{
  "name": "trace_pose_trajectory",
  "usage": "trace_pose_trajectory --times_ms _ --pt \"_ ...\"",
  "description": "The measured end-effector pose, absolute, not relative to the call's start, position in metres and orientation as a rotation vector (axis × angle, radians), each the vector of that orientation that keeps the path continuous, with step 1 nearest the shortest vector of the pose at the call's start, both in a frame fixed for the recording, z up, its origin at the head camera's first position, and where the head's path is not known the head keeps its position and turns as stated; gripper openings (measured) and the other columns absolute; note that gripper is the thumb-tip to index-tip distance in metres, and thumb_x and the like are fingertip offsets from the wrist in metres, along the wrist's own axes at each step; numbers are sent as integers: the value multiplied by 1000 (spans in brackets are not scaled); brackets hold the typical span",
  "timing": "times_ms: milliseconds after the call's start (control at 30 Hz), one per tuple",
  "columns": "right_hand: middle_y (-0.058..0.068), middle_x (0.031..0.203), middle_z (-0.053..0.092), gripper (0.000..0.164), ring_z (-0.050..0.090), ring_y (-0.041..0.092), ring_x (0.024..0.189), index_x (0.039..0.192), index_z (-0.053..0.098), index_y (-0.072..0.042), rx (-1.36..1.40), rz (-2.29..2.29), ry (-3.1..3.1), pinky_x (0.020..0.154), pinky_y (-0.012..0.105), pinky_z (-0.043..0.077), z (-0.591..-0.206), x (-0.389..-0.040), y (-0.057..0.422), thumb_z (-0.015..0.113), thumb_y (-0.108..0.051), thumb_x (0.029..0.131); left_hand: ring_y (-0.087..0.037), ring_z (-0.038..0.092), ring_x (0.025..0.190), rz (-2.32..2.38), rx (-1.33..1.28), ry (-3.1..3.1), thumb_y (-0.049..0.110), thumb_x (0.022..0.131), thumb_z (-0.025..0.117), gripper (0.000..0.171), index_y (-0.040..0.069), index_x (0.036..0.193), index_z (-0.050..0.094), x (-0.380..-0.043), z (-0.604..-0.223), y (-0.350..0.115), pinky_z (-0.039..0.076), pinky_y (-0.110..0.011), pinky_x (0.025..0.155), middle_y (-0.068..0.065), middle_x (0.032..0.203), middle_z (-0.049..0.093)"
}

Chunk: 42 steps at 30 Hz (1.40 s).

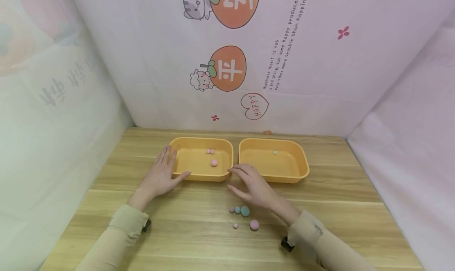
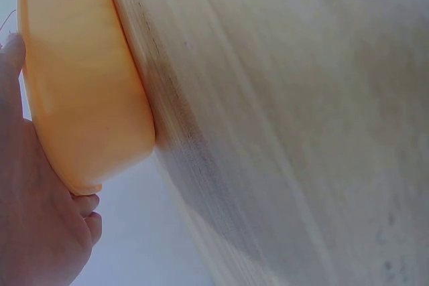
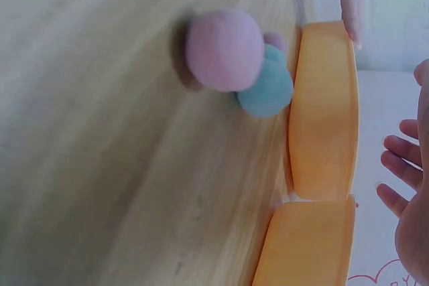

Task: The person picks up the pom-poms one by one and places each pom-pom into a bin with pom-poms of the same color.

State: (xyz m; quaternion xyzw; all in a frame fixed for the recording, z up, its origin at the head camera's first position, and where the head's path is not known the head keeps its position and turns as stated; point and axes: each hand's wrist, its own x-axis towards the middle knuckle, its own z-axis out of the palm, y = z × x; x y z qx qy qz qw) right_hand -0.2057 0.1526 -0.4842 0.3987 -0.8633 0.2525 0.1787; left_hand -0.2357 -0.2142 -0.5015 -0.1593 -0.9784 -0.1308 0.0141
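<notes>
My left hand [image 1: 160, 177] rests against the left corner of the left yellow tray [image 1: 201, 177], its fingers along the side and its thumb at the front rim. Two small pink pompoms [image 1: 210, 151] and a larger pink pompom [image 1: 214, 163] lie inside that tray. Over the gap between the trays hovers my right hand [image 1: 254, 186], fingers loosely bent and holding nothing, fingertips close to the left tray's right front corner. Below it on the table lie a large pink pompom [image 3: 224, 50], a blue-green pompom [image 3: 265, 92] and several smaller ones.
The right yellow tray [image 1: 273, 179] stands beside the left one and holds one tiny pale green pompom [image 1: 275, 152]. Behind both trays rises a printed white cloth [image 1: 302, 113], with more cloth at either side of the wooden table [image 1: 170, 231].
</notes>
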Motion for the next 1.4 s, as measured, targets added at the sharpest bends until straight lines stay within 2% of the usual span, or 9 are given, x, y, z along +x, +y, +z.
trace_pose_trajectory --times_ms 233,333,467,567,633,833,967,1233,1400 --pt "13 141 68 60 64 31 132 147 64 -4 1215 660 -2431 114 55 55 -488 -192 167 83 -29 96 -50 4 172 -432 -498 -3056 71 107 51 109 -8 173 14 -237 -501 -215 11 -61 142 -33 182 1" --pt "14 148 65 65 61 32 138 154 58 -5 1244 632 -2451 116 57 54 -490 -185 173 77 -37 101 -50 4 172 -437 -498 -3059 72 107 50 109 -7 173 14 -237 -501 -215 11 -61 142 -32 182 0" --pt "13 156 61 70 58 33 144 161 52 -7 1259 587 -2490 120 58 51 -492 -177 182 62 -52 109 -50 4 172 -443 -499 -3056 71 107 51 109 -7 173 14 -237 -502 -216 12 -62 142 -32 182 1" --pt "14 158 59 74 57 35 146 164 48 -7 1257 584 -2522 123 59 49 -493 -172 189 55 -58 111 -50 4 172 -446 -501 -3053 71 107 51 109 -7 173 13 -237 -503 -216 12 -62 142 -32 182 1" --pt "14 160 58 76 56 35 147 166 46 -7 1256 586 -2537 122 60 49 -495 -168 194 58 -58 110 -50 4 172 -443 -502 -3050 72 107 51 109 -7 173 14 -237 -503 -216 13 -62 142 -32 182 2" --pt "16 156 61 84 60 34 144 163 49 -4 1245 568 -2548 116 61 55 -503 -158 203 78 -51 100 -49 5 172 -435 -501 -3045 73 107 50 110 -7 173 14 -237 -503 -216 13 -62 141 -32 182 2" --pt "14 153 64 87 62 31 140 162 50 -5 1225 529 -2561 114 57 57 -509 -152 208 77 -58 99 -49 5 172 -440 -499 -3051 74 107 49 110 -7 173 14 -237 -503 -216 13 -62 142 -32 183 2" --pt "15 159 61 93 61 34 143 166 45 -7 1233 535 -2574 113 59 57 -515 -141 217 88 -43 92 -49 4 172 -432 -496 -3050 74 107 49 110 -7 173 13 -237 -503 -217 12 -62 142 -31 183 1" --pt "15 161 59 92 61 35 145 165 48 -7 1236 513 -2580 115 58 57 -517 -135 222 87 -48 93 -51 6 172 -430 -500 -3044 73 107 50 110 -7 173 15 -237 -501 -216 12 -61 142 -32 182 3"
